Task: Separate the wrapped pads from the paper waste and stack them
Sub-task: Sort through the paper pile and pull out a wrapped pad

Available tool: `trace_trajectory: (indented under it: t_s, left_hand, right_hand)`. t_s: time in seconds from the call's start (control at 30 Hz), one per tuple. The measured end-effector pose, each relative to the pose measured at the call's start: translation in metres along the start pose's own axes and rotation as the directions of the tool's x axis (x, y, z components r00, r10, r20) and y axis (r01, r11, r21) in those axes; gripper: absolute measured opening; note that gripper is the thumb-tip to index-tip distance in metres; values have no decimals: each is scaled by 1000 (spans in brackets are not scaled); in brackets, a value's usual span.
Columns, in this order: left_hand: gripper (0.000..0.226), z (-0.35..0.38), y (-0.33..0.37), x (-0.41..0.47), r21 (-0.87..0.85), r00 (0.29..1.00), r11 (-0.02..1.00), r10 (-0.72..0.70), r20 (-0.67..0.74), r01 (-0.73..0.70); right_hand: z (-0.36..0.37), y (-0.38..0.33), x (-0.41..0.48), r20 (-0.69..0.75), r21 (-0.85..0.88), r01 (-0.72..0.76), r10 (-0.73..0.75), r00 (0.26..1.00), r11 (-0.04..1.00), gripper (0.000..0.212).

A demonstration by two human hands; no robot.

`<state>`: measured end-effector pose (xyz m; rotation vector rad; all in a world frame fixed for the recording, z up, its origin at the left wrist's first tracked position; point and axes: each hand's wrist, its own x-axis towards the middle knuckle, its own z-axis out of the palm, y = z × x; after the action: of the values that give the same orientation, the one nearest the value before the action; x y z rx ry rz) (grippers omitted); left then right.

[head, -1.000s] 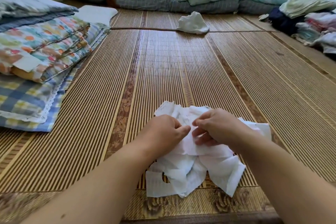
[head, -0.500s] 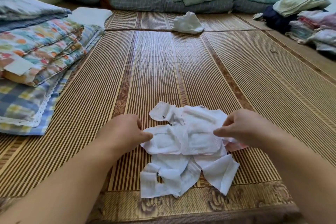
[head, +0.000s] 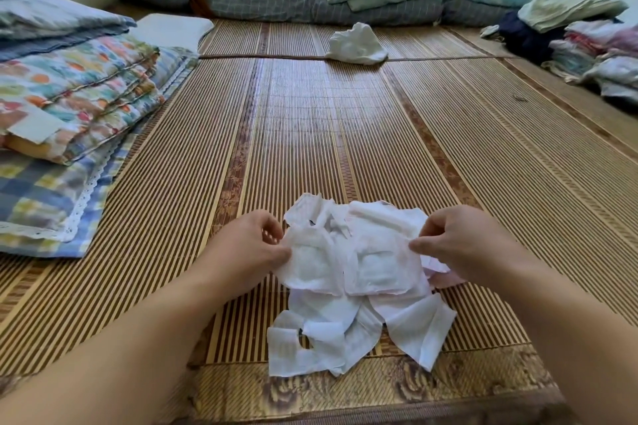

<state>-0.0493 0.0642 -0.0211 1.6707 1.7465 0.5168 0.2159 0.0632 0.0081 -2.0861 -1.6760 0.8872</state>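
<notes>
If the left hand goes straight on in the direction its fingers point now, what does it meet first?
The left hand points right, across the pile. Its fingertips already touch the left wrapped pad, so that pad comes first; beyond it lie the right wrapped pad and the right hand. Depth is hard to judge.

pads (head: pixel 348 262) on paper waste (head: pixel 348 331) | on mat (head: pixel 345 134) | bedding (head: pixel 76 107) left

Paper waste (head: pixel 345 335) lies partly hidden under both wrapped pads (head: pixel 345 262); a pinkish piece (head: pixel 440 272) disappears beneath the right hand (head: pixel 462 241).
</notes>
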Motion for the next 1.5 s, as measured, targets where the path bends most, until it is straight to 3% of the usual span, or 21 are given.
trace_trajectory:
  t_s: [0.1,0.17,0.3,0.63,0.8,1.0,1.07,1.17,1.33,1.5]
  left_hand:
    - [31,-3,3,-1,-279,998,959,-26,59,41]
    - [41,-1,5,-2,-317,995,947,-33,96,62]
    - [47,0,5,-3,-286,993,956,-41,111,72]
    - [36,-5,4,-10,-248,992,968,-9,129,42]
    - [36,-4,5,-10,-209,992,977,-19,121,44]
    - [32,-4,7,-12,-179,993,983,-14,118,35]
    - [32,-5,9,-13,-218,993,976,-2,116,28]
    - [33,-6,16,-17,-318,993,948,33,116,5]
    - [32,0,34,-20,-413,987,905,145,64,-106]
    - [57,3,43,-19,-447,980,876,199,-4,-180]
  right_hand:
    - [-4,-5,1,-105,-88,71,-81,991,994,15]
    - [0,-8,3,-52,-82,46,-51,997,996,14]
    - [11,-6,10,135,-44,-99,104,985,994,11]
    - [14,-2,17,134,1,-133,132,982,991,11]
    - [12,-5,11,176,-56,-118,126,976,991,18]
    - [8,-9,6,109,-74,-93,101,989,993,12]
    - [7,-12,3,88,-31,-56,59,994,998,13]
    - [6,-20,-2,-31,37,157,-155,987,987,14]
    - [23,-51,-19,-99,297,381,-369,924,876,5]
    - [36,-62,-28,-118,234,500,-486,866,834,7]
